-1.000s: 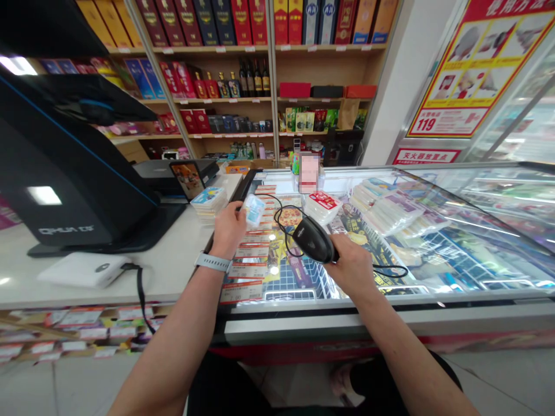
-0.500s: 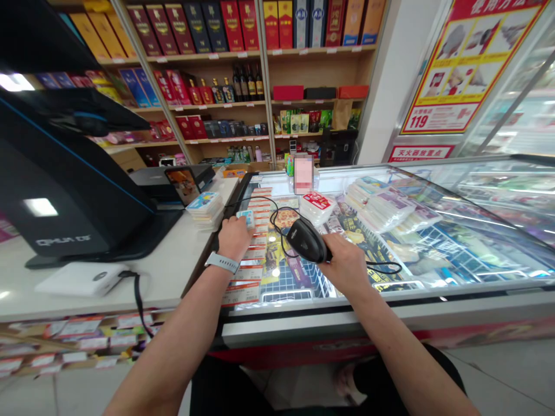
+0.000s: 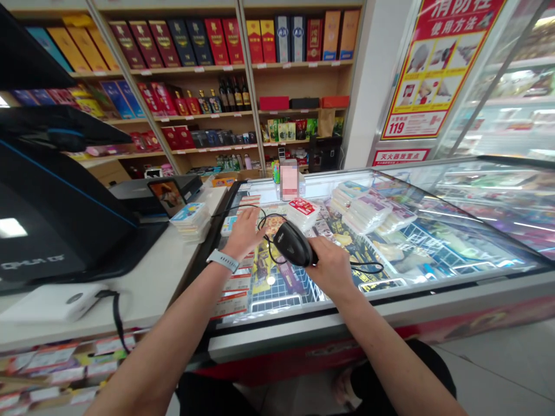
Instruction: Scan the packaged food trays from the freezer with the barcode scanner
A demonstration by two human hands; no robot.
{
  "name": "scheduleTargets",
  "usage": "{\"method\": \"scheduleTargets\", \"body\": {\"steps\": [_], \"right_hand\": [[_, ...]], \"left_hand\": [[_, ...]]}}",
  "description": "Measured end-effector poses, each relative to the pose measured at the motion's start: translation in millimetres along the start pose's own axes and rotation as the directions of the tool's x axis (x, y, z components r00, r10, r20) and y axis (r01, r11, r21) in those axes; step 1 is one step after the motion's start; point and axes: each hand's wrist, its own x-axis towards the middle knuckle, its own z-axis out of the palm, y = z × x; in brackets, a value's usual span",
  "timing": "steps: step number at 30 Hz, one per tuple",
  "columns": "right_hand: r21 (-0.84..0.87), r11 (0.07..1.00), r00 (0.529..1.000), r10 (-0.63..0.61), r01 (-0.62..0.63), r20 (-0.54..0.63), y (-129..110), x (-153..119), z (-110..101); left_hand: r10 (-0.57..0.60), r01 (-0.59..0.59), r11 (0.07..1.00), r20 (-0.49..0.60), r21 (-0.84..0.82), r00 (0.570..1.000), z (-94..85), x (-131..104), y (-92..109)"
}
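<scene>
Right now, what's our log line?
left hand: open, beside blue-and-white pack | right hand: gripping black scanner | red-topped pack: on freezer

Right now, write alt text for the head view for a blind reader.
A person's right grip holds a black corded scanner over a glass-topped freezer; the open left grip is beside a blue-and-white pack. Boxed goods line shelves behind.

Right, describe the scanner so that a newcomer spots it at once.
Find the glass-topped freezer beside the white counter. Over its near left part, the person's right hand grips the scanner. Unlike the pale, stacked packs nearby, it is black and rounded, with a thin dark cable.
</scene>
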Motion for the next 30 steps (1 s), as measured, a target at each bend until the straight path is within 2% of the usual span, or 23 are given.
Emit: {"method": "scheduleTargets", "body": {"steps": [6, 10, 16, 21, 24, 30], "right_hand": [[-0.004, 1.0, 0.998, 0.008, -0.008, -0.064, 1, 1, 0], [-0.013, 1.0, 0.997, -0.006, 0.005, -0.082, 2, 1, 0], [-0.015, 1.0, 0.996, -0.017, 0.015, -0.085, 3, 1, 0], [0.005, 1.0, 0.998, -0.018, 0.018, -0.064, 1, 1, -1], [0.044, 0.999, 0.999, -0.019, 0.021, -0.042, 0, 0, -2], [0.061, 0.998, 1.0, 0.0, -0.001, 0.011, 1, -1, 1]], "left_hand": [[0.277, -0.278, 0.955, -0.02, -0.105, 0.961, -5.1, 42, 52], [0.345, -0.341, 0.921, -0.012, -0.187, 0.939, -5.4, 58, 66], [0.236, -0.254, 0.909, -0.094, -0.331, 0.967, -5.6, 50, 61], [-0.036, -0.047, 0.843, -0.143, -0.536, 0.989, -11.0, 28, 40], [-0.143, 0.063, 0.73, -0.061, -0.681, 0.988, -11.8, 10, 21], [-0.219, 0.216, 0.443, 0.128, -0.87, 0.967, -6.8, -23, -3]]}}
